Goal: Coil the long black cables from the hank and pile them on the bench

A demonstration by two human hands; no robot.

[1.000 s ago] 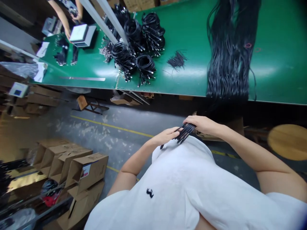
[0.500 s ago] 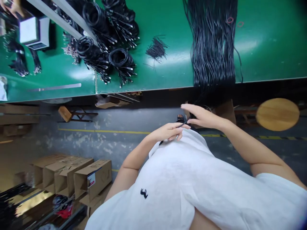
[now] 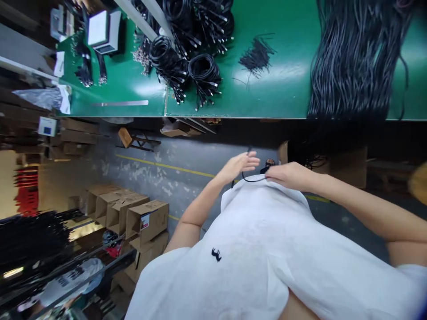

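Note:
A thin black cable (image 3: 251, 180) hangs in a shallow curve between my two hands, in front of the white shirt. My left hand (image 3: 238, 166) has the cable passing through it, its fingers fairly straight and close together. A short dark bit of cable shows above those fingers, and another below the palm. My right hand (image 3: 288, 174) is closed, pinching the cable at its fingertips; the exact grip is hidden. Both hands are below the near edge of the green table (image 3: 283, 100), apart from it.
On the table lie coiled black cables (image 3: 203, 71), a pile of short black pieces (image 3: 256, 55), a wide bundle of long black cables (image 3: 356, 75) and a metal ruler (image 3: 120, 103). Cardboard boxes (image 3: 147, 218) stand on the floor behind. A person (image 3: 73, 282) is at lower left.
My right hand has come down and closed on the cable, from fingers spread. The left hand has lifted, fingers straighter. The cable now curves between them. The view has shifted left.

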